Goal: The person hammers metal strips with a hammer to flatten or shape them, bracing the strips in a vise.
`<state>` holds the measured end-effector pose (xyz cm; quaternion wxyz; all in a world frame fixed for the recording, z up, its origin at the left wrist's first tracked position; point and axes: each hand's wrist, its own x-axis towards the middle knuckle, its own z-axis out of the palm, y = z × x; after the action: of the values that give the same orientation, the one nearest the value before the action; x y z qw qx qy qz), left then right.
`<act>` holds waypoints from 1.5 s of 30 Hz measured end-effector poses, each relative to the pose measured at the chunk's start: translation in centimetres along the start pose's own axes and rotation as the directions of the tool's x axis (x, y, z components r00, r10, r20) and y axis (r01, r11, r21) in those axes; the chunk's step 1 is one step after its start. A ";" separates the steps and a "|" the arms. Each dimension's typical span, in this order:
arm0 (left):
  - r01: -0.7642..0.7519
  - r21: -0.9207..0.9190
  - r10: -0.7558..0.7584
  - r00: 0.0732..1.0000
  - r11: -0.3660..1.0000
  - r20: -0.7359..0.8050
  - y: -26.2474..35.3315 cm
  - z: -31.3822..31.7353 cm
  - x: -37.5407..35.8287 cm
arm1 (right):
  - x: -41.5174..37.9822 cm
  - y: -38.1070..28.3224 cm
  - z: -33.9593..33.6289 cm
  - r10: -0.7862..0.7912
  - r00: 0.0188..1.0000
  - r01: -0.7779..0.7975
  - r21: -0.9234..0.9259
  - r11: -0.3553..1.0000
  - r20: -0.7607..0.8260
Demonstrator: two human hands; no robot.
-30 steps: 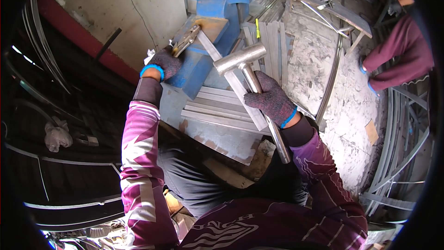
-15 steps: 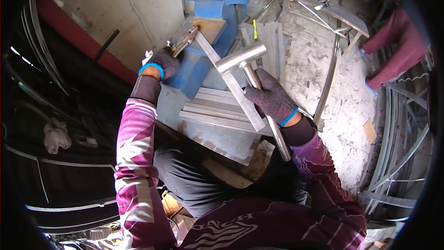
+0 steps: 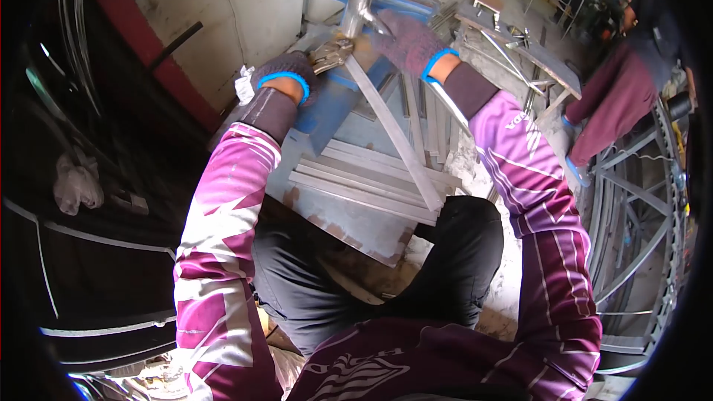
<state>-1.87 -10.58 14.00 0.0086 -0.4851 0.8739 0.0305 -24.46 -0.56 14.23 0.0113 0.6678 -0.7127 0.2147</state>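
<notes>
A dark knitted glove covers my left hand (image 3: 286, 76), which is wrapped round a pair of locking pliers (image 3: 331, 56). The plier jaws meet the upper end of a flat metal bar (image 3: 394, 130) at the blue vise (image 3: 316, 117). From there the bar slants down toward my right knee. My gloved right hand (image 3: 411, 42) grips a metal hammer (image 3: 359, 9), its cylindrical head upright just above the plier jaws and the brownish vise surface. Most of the hammer's handle is hidden behind my hand and forearm.
Several flat bars (image 3: 364, 182) lie on the metal plate (image 3: 345, 229) before my knees. Another person (image 3: 620, 104) stands at the right, near a low bench (image 3: 538, 59) with tools. Metal framework (image 3: 639, 252) stands on the right, and a plastic bag (image 3: 78, 184) is at the left.
My right hand has swung the hammer up and forward, from over the bar's middle to the vise. My left hand with the pliers has shifted slightly right and upward.
</notes>
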 end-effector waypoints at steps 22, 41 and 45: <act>-0.023 -0.071 0.024 0.999 0.997 0.023 -0.9 2.3 -0.3 | -11.7 -0.5 5.0 0.340 0.939 -0.283 0.665 0.691 0.046; -0.062 -0.154 0.060 0.998 0.986 -0.019 -2.6 4.9 1.4 | -15.3 9.5 6.6 0.554 0.828 -0.075 0.962 0.261 -0.086; -0.108 -0.146 0.095 0.991 0.983 -0.093 -4.0 7.3 3.5 | -13.0 16.1 8.7 0.710 0.702 -0.315 0.869 0.381 -0.056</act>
<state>-0.39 -15.22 6.39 -0.0669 -0.4402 0.8922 0.0759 -36.14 9.23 -2.28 -0.2096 0.2668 -0.6845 0.6452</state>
